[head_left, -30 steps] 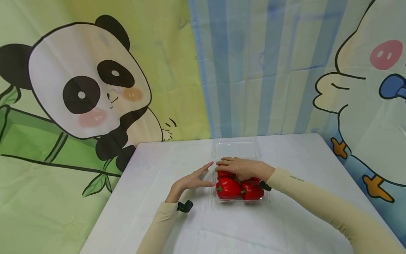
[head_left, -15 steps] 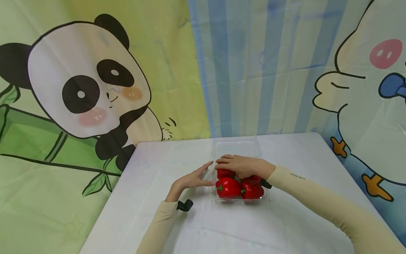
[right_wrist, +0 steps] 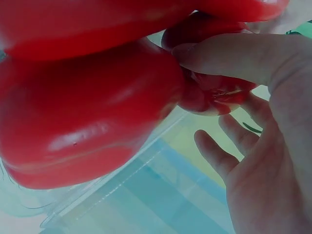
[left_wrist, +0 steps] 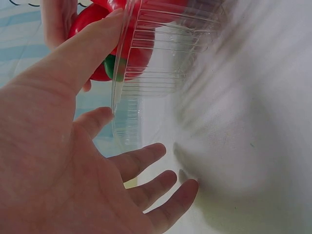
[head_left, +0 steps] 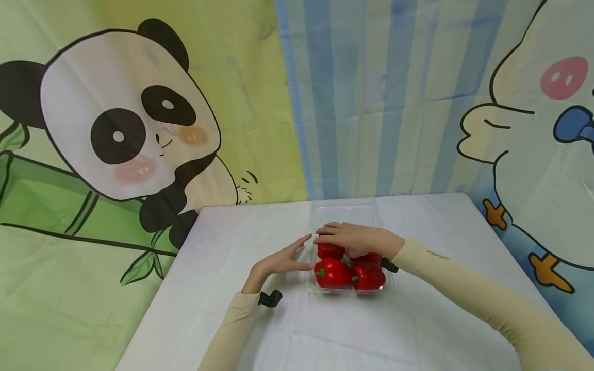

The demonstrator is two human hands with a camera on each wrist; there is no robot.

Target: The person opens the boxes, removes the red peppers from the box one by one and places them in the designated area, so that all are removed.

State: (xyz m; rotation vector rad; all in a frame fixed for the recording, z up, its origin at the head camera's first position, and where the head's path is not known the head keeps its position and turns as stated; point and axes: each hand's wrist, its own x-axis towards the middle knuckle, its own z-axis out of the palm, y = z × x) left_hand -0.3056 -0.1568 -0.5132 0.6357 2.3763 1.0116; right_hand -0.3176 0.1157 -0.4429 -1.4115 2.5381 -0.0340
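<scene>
Red bell peppers fill a clear plastic clamshell box [head_left: 391, 285] on the table. My right hand [head_left: 355, 239] reaches over them and grips the back-left bell pepper [head_left: 330, 251], its thumb pressed on the near side in the right wrist view, where that pepper [right_wrist: 209, 95] shows small. Beneath the palm, the back-right pepper [head_left: 371, 256] is mostly hidden. Two more, a left pepper [head_left: 332, 273] and a right pepper [head_left: 368, 276], lie in front with green stems. My left hand [head_left: 280, 260] is spread beside the box, thumb and index fingertips at its left rim [left_wrist: 116, 95].
The box's clear lid [head_left: 345, 214] is folded back flat behind it. A white cloth covers the table [head_left: 431, 330], with a printed curtain [head_left: 355, 103] hanging at its far edge. Black camera mounts sit on both wrists, including the left mount [head_left: 271, 299].
My right hand has shifted slightly back and up over the back-left pepper, baring more of the peppers in front of it. My left hand stays at the box's rim.
</scene>
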